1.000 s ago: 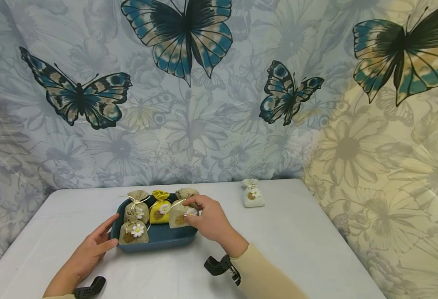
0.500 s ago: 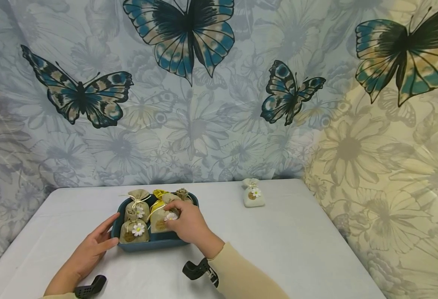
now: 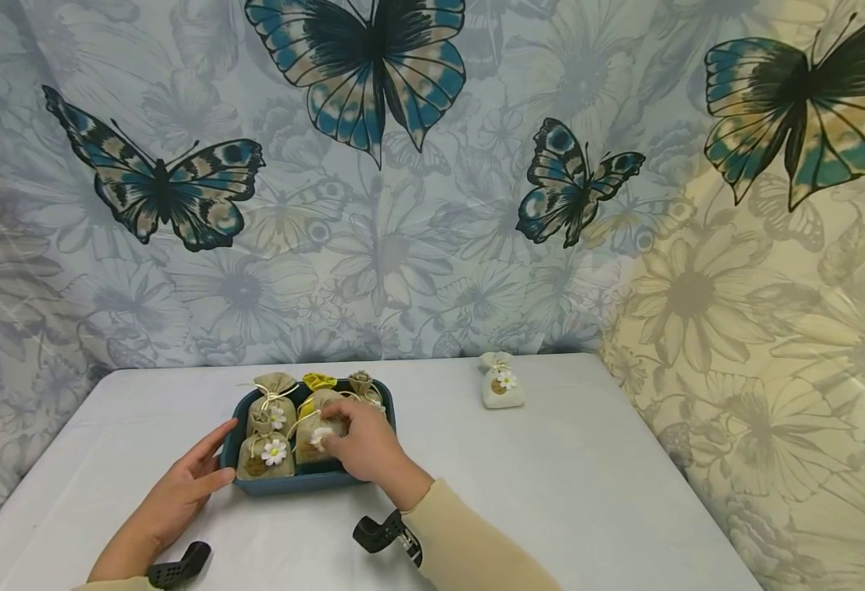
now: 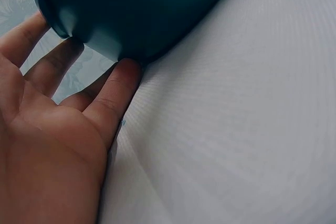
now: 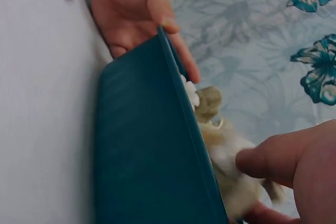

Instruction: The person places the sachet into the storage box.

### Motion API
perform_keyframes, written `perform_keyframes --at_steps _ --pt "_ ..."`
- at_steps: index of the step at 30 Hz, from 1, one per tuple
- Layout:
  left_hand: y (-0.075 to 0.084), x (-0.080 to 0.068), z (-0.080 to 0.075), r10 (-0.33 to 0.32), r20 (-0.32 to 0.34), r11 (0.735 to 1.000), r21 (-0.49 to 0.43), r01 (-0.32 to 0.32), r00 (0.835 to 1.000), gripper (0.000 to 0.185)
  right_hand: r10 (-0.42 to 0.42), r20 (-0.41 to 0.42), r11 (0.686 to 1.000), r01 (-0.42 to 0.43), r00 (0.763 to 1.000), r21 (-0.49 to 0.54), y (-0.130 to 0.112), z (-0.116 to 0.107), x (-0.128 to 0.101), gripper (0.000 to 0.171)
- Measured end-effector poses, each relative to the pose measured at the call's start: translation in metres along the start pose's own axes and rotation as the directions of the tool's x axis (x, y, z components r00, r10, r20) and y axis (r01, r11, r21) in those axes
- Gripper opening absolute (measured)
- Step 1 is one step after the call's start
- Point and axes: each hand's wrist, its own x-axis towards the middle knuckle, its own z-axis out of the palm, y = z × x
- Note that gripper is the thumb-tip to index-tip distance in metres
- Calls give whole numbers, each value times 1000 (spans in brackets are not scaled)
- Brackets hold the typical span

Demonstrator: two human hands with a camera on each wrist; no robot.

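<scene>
My right hand (image 3: 362, 441) pinches a beige drawstring sachet (image 3: 313, 428) with a white daisy, low inside the blue tub (image 3: 307, 486). In the right wrist view, the thumb presses the blurred sachet (image 5: 231, 156) just past the tub's rim. My left hand (image 3: 180, 491) rests against the tub's left end, fingers fairly straight. Its fingertips touch the outer wall in the left wrist view. Inside the tub's left part stand two beige sachets, a front one (image 3: 266, 455) and a back one (image 3: 275, 394). Behind the held sachet, a yellow sachet (image 3: 319, 381) is mostly hidden; another beige sachet (image 3: 362, 382) stands right of it.
A cream sachet (image 3: 503, 386) with a daisy stands alone near the back edge of the white-covered table (image 3: 551, 468). Behind the table hangs a butterfly-printed cloth (image 3: 432, 271). Each wrist carries a black camera mount.
My right hand has carried the beige sachet leftward and down from the tub's right side, to in front of the yellow one. My left hand stays at the tub's left end.
</scene>
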Motion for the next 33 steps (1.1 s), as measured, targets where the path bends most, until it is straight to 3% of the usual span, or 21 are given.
perform_keyframes --at_steps 5,20,25,28,30,33 --pt "-1 0 1 -7 -4 1000 -3 7 1000 77 -19 67 999 21 998 -26 1 -2 -1 33" --pt "2 -1 2 -4 0 1000 19 4 1000 76 -18 147 997 28 989 -67 1 -2 0 36" --pt "2 -3 3 -9 -7 1000 18 9 1000 76 36 106 999 -38 994 16 4 -10 -1 31" --pt "1 -3 3 -7 -13 1000 12 7 1000 76 73 68 988 -81 995 129 9 -21 -3 30" --pt "2 -2 3 2 -8 1000 1 -2 1000 76 89 38 964 -96 995 249 13 -29 -5 30" --pt "2 -1 2 7 -2 1000 -12 -7 1000 76 118 7 884 -108 993 454 20 -44 -12 31"
